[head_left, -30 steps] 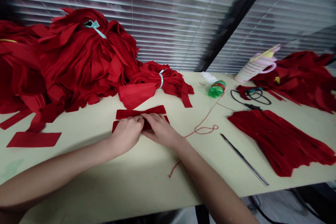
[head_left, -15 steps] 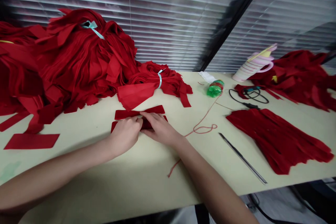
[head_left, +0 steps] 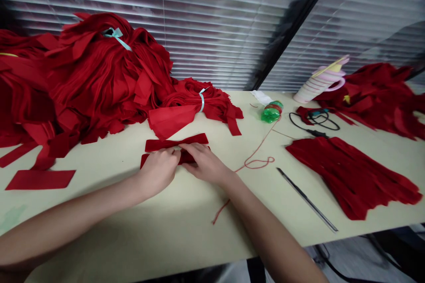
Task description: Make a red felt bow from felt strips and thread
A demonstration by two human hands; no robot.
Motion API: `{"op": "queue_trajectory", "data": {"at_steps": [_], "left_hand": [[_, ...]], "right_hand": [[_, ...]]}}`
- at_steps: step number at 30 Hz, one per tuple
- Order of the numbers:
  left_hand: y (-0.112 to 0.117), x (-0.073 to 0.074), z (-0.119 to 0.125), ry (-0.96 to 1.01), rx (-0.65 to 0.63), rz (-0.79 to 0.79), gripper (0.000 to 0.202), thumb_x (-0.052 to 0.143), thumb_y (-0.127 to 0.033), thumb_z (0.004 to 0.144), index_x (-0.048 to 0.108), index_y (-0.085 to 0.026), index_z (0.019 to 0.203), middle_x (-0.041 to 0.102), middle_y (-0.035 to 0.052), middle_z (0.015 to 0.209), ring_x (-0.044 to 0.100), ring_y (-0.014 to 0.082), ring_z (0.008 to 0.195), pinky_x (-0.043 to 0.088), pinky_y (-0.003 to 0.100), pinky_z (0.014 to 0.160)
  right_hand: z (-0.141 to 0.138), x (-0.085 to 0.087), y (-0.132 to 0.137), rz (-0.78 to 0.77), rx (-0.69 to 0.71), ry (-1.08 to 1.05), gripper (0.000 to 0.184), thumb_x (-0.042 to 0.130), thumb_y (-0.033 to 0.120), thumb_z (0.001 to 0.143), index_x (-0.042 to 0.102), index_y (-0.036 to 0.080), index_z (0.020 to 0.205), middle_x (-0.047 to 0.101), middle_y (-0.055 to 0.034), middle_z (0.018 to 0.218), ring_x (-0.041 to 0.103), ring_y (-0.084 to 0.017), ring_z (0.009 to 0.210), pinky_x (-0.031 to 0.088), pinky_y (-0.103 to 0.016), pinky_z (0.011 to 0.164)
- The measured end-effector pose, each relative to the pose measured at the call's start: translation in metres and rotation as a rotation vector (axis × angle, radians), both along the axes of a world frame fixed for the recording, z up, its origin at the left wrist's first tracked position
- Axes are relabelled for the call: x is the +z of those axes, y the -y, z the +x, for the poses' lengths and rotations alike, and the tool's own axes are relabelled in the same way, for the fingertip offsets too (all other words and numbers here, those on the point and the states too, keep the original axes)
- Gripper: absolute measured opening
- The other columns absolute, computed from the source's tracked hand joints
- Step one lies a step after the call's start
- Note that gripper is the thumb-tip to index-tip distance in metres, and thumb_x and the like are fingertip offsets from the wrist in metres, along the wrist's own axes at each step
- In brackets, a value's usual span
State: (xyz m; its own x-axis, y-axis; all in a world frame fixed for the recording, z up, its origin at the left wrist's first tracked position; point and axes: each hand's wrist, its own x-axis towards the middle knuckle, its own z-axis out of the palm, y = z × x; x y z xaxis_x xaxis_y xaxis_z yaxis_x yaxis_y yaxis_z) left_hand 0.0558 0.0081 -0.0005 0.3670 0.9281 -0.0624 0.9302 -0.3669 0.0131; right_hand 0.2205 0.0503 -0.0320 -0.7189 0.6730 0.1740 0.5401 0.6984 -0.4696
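Observation:
A red felt bow piece (head_left: 166,144) lies on the pale table (head_left: 172,225) in front of me. My left hand (head_left: 159,169) and my right hand (head_left: 205,164) meet over its middle, fingers curled and pinching the fabric together. A red thread (head_left: 254,159) runs from under my right hand in a loop toward a green thread spool (head_left: 271,112). The pinched centre of the bow is hidden by my fingers.
A big heap of red felt (head_left: 83,75) fills the left back, with a tied bundle (head_left: 195,104) beside it. A loose red rectangle (head_left: 40,179) lies left. At right are cut red pieces (head_left: 352,177), a thin metal rod (head_left: 307,200), black scissors (head_left: 315,121), a striped cone (head_left: 320,82).
Hardly anything has changed. My hands stay pinched on the bow's middle, with only slight finger shifts, and the view has drifted a little.

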Motion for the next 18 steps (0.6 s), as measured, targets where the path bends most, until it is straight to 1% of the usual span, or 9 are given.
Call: {"op": "queue_trajectory", "data": {"at_steps": [4, 7, 13, 18], "left_hand": [[0.000, 0.000, 0.000, -0.007, -0.007, 0.010, 0.024, 0.038, -0.006, 0.083, 0.058, -0.008, 0.095, 0.063, 0.0098, 0.083, 0.063, 0.0242, 0.071, 0.052, 0.036, 0.058], [0.002, 0.000, 0.001, -0.024, -0.012, 0.015, 0.025, 0.038, -0.005, 0.082, 0.058, -0.008, 0.096, 0.062, 0.0095, 0.083, 0.063, 0.0240, 0.072, 0.053, 0.036, 0.058], [0.014, -0.002, 0.011, -0.107, -0.018, 0.019, 0.029, 0.038, 0.004, 0.076, 0.061, -0.005, 0.091, 0.062, 0.0148, 0.088, 0.061, 0.0286, 0.081, 0.053, 0.038, 0.058], [0.021, -0.005, 0.018, -0.148, -0.035, 0.030, 0.036, 0.037, 0.007, 0.074, 0.062, -0.004, 0.097, 0.062, 0.0174, 0.095, 0.060, 0.0290, 0.089, 0.054, 0.036, 0.061]], "right_hand": [[0.000, 0.002, 0.001, -0.017, -0.001, -0.009, 0.052, 0.055, 0.018, 0.079, 0.040, 0.012, 0.129, 0.054, -0.0117, 0.123, 0.048, -0.024, 0.113, 0.038, -0.041, 0.093], [0.000, 0.004, 0.001, -0.039, -0.004, -0.006, 0.053, 0.054, 0.018, 0.080, 0.038, 0.014, 0.130, 0.055, -0.0116, 0.120, 0.048, -0.025, 0.113, 0.038, -0.042, 0.092], [-0.001, 0.002, 0.001, -0.057, 0.005, -0.014, 0.053, 0.054, 0.015, 0.080, 0.037, 0.013, 0.129, 0.057, -0.0120, 0.117, 0.048, -0.024, 0.112, 0.037, -0.042, 0.092], [0.000, 0.001, 0.001, -0.060, 0.006, -0.017, 0.053, 0.053, 0.013, 0.079, 0.037, 0.013, 0.129, 0.056, -0.0120, 0.119, 0.048, -0.024, 0.112, 0.037, -0.042, 0.093]]}}
